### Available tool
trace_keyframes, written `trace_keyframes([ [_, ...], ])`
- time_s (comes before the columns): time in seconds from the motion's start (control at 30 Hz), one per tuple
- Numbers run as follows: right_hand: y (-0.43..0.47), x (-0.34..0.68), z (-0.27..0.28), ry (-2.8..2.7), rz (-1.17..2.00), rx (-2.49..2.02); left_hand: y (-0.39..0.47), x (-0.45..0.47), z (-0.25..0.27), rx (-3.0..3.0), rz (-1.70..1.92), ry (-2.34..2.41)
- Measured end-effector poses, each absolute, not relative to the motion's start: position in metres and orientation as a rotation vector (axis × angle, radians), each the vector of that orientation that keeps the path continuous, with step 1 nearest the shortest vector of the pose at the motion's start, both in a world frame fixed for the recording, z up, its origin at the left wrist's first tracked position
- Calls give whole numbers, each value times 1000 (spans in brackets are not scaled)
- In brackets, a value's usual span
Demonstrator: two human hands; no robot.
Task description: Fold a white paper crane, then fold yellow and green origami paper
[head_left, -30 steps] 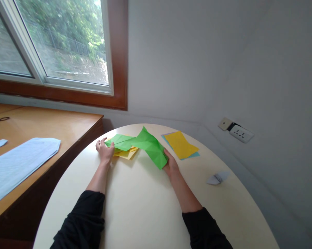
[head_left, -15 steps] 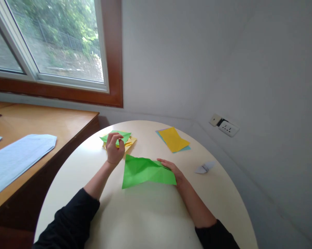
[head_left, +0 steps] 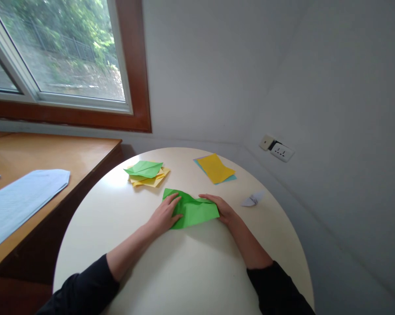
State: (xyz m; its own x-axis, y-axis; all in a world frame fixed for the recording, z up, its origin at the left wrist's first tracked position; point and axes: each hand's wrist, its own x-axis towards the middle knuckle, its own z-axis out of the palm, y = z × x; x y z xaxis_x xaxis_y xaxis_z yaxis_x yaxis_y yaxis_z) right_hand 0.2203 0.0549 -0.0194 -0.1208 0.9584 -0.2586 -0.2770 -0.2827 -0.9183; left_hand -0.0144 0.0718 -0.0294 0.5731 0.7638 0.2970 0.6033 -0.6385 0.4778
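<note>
A creased sheet of green paper (head_left: 197,212) lies in front of me over the table, its surface uneven with fold lines. My left hand (head_left: 166,212) rests on the left part of the sheet, fingers and thumb spread apart. At the right edge, my right hand (head_left: 221,208) grips the paper, fingers along its far side; the thumb is hidden. A small pile beyond my left hand has a folded green paper (head_left: 144,169) on top of yellow papers (head_left: 158,178).
The round white table (head_left: 145,275) also carries a yellow sheet (head_left: 215,168) over a blue one (head_left: 230,178), and a small white folded paper (head_left: 251,200) at the right. Left of it stands a wooden desk (head_left: 85,151) with white sheets (head_left: 29,192). A wall socket (head_left: 281,152) is at the right.
My left hand has come down from near the pile onto the left part of the green sheet. The sheet sits lower, while my right hand stays at its right edge.
</note>
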Motion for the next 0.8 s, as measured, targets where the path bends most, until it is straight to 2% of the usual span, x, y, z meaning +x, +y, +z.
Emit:
trace_keyframes([
  [0.13, 51, 221, -13, -856, 1699, -1044, 71, -21, -34, 2516, 512, 1114],
  [0.27, 49, 222, -14, -981, 1589, -968, 65, -22, -33, 2603, 420, 1125],
  [0.57, 75, 233, -46, -1218, 876, -1451, 56, -19, -21, 2653, 264, 1238],
  [0.8, 115, 247, -33, -1337, 317, -1712, 56, -17, -19, 2631, 258, 1244],
])
